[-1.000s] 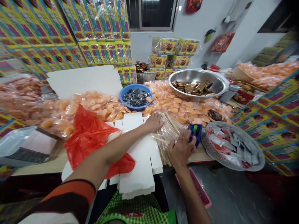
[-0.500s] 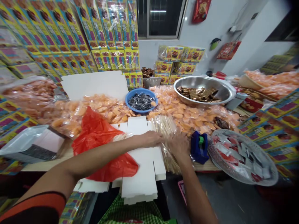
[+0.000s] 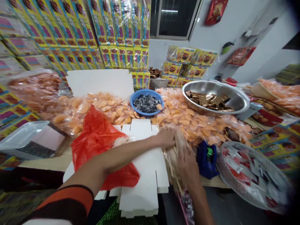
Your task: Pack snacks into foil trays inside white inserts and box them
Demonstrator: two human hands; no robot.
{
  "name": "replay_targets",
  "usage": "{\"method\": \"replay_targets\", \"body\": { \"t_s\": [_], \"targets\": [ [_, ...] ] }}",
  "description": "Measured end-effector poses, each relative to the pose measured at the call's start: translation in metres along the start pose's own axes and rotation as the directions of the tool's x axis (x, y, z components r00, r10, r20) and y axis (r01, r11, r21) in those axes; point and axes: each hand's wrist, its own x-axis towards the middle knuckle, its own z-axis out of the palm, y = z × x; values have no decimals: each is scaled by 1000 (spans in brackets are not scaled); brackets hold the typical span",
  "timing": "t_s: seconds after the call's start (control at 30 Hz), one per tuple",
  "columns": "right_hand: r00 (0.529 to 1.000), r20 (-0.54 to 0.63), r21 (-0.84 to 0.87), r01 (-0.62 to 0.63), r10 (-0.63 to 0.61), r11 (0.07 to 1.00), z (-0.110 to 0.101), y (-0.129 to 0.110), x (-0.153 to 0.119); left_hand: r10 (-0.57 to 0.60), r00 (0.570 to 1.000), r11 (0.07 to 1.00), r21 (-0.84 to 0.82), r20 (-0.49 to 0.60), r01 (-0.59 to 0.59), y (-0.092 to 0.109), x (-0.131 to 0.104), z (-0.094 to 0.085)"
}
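Note:
A bundle of thin pale sticks in clear wrapping [image 3: 172,159] lies at the right side of flat white cardboard pieces [image 3: 142,162]. My left hand [image 3: 167,137] is closed at the upper end of the bundle, its fingers blurred. Along the bundle's right side, my right hand [image 3: 186,159] has its fingers wrapped against the sticks. A red plastic bag [image 3: 98,134] rests on the cardboard, partly beneath my left forearm. Just right of my right hand stands a blue tape dispenser [image 3: 207,159].
Wrapped orange pieces [image 3: 187,120] spread behind the cardboard. Among them are a blue bowl of dark packets [image 3: 147,113] and a steel bowl [image 3: 242,104]. A basket of sachets [image 3: 222,175] sits at right, a clear-wrapped tray [image 3: 14,140] at left. Yellow boxes [image 3: 117,23] are stacked behind.
The view has shifted, with most things sitting differently in it. Both hands have drawn in around the sticks, which now stand up more bunched together between them.

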Motion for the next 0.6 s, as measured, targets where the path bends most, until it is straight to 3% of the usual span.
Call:
{"method": "replay_targets", "body": {
  "t_s": [0.13,0.23,0.33,0.43,0.6],
  "targets": [
    [999,38,-98,0,3,995,-4,-12,-18,15,998,1000,8,-57,-15,25,-18,26],
    [993,107,-229,-29,54,973,-7,-18,-24,5,998,1000,3,-69,-4,28,-24,35],
    [991,133,-258,8,28,966,-3,-14,-18,10,997,1000,-18,-71,-11,23,-18,35],
    [996,86,-313,28,-2,949,6,-6,-3,18,999,998,-60,-50,-21,2,2,23],
    [991,47,-334,131,-122,933,15,4,7,-78,996,993,-92,-54,72,-64,44,-12]
  ]
}}
